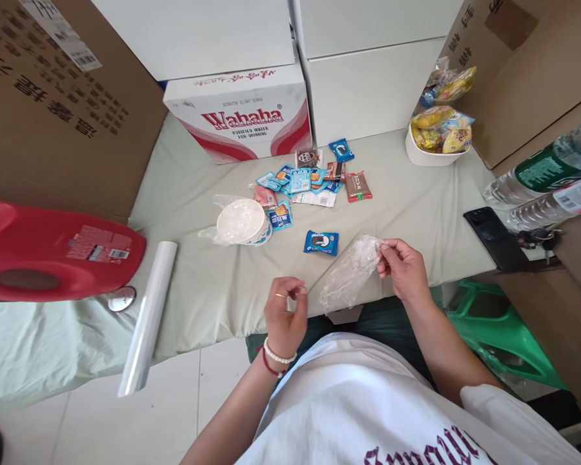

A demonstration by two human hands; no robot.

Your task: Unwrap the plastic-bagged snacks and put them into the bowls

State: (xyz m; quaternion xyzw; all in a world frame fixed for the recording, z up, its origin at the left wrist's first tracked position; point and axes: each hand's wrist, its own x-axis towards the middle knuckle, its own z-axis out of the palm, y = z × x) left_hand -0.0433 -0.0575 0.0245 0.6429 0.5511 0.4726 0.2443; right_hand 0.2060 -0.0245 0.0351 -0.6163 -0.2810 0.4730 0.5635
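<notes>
My right hand (404, 266) pinches the top of a crumpled clear plastic bag (349, 274), which hangs over the front edge of the cloth-covered table (203, 278). My left hand (285, 316) is held up beside the bag with its fingers curled together; nothing shows in it. It wears a ring, a pearl bracelet and a red string. A blue snack packet (321, 242) lies just beyond the bag. Farther back lies a pile of small snack packets (310, 182), and a white paper cup (243, 222) lined with clear film stands to the left.
A roll of clear film (148, 316) overhangs the table's left front. A red jug (53, 252) lies at left, a Wahaha carton (242, 119) at the back, a white bowl of snacks (438, 139) at right. A black phone (494, 236), water bottles (545, 177) and a green stool (498, 329) are to the right.
</notes>
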